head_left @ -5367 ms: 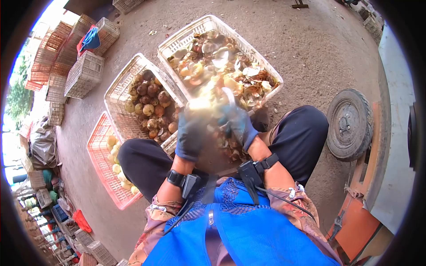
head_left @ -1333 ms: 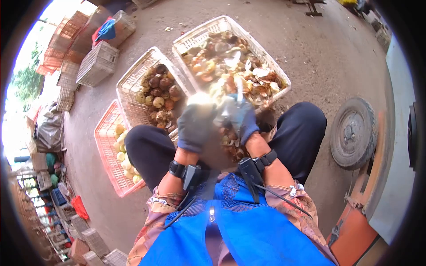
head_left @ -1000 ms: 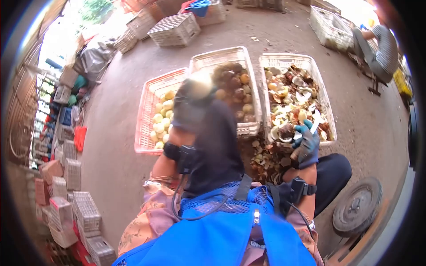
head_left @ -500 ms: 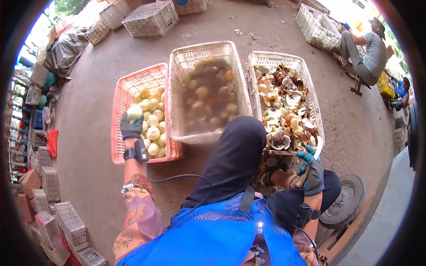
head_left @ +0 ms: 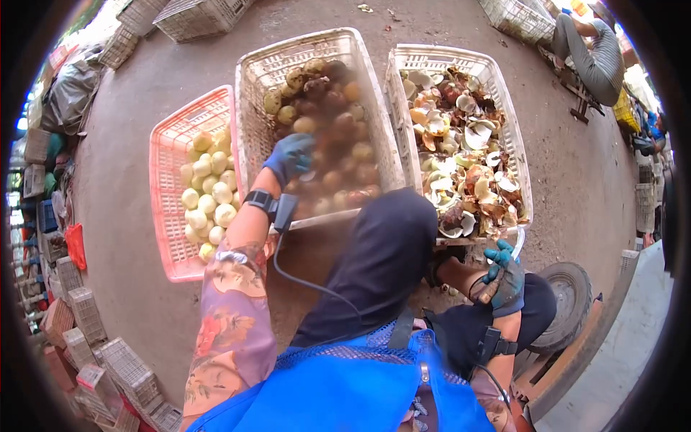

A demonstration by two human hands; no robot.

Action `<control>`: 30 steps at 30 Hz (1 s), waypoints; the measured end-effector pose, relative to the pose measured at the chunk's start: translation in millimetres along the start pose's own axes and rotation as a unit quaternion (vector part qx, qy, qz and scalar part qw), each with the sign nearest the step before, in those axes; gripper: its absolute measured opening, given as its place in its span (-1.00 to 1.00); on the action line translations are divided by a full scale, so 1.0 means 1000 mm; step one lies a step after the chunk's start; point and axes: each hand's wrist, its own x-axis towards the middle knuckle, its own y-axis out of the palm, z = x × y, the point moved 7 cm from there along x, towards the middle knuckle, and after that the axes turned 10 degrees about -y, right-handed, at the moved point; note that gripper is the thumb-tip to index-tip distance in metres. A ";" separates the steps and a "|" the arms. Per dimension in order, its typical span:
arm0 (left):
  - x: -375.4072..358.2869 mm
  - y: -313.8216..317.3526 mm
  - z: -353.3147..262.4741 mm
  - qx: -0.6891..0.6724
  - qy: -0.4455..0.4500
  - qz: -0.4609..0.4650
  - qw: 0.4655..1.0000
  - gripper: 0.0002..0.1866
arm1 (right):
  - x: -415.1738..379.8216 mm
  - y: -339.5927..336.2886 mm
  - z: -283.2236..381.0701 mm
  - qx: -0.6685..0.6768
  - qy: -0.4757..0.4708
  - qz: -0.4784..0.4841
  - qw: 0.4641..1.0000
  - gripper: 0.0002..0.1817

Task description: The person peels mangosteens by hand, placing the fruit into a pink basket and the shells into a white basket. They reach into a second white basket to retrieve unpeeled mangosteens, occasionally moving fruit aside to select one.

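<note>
My left hand [head_left: 290, 156], in a blue-grey glove, reaches over the near left part of the white middle basket [head_left: 248, 108]. Its fingers and thumb look apart, just above the brown unpeeled onions [head_left: 338, 129]; a hazy smear blurs this area. To the left, pale peeled onions [head_left: 206, 193] lie in a pink basket [head_left: 167, 237]. My right hand [head_left: 507, 284], gloved in grey and teal, rests near my right knee. It is closed around the wooden handle of a knife [head_left: 520, 241], whose pale blade points up beside the peelings basket [head_left: 527, 191].
Onion skins and peelings [head_left: 468, 155] fill the right basket. A wheel [head_left: 572, 306] stands beside my right leg. At the upper right a person [head_left: 594, 61] sits on a low stool. Stacked crates [head_left: 129, 367] line the left side, and a cable hangs from my left wrist.
My left hand has let go of a peeled onion over the pink basket and moved right into the middle basket. The view has shifted, and my right hand keeps the knife.
</note>
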 end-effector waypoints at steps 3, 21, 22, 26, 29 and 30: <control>0.035 0.002 0.007 0.128 -0.028 -0.053 0.990 -0.71 | -0.003 -0.007 -0.007 -0.022 0.018 -0.023 0.999 -0.50; 0.087 -0.042 0.038 0.662 -0.078 -0.333 0.667 -0.26 | 0.002 0.007 -0.025 -0.121 0.082 -0.071 0.987 -0.60; 0.084 -0.043 0.039 0.649 -0.073 -0.342 0.676 -0.29 | 0.001 0.008 -0.027 -0.118 0.088 -0.073 0.986 -0.61; 0.092 -0.086 0.057 0.415 0.015 -0.334 0.846 -0.31 | 0.001 0.018 -0.019 -0.107 0.056 -0.066 0.990 -0.61; 0.048 -0.051 0.023 0.104 0.090 -0.243 0.960 -0.47 | 0.003 0.026 -0.017 -0.115 0.034 -0.051 0.991 -0.60; 0.024 -0.030 0.009 0.048 0.117 -0.200 0.972 -0.52 | 0.004 0.035 -0.013 -0.125 0.009 -0.025 0.992 -0.60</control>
